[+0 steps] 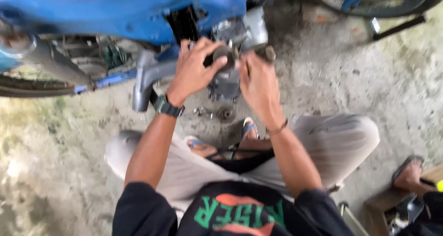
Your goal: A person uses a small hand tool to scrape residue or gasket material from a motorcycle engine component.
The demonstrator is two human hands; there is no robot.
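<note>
Both hands are on the dark engine part hanging just under the blue motorcycle: left hand and right hand clamped around it. 2 small loose pieces already lie on the ground below, so it looks mid-job.

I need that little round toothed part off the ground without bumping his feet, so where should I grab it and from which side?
Probably pinch the small round toothed part across its rim, coming straight down. It lies flat on the concrete floor, just beyond the sandalled feet and below both hands. The blur hides finer detail.
</note>
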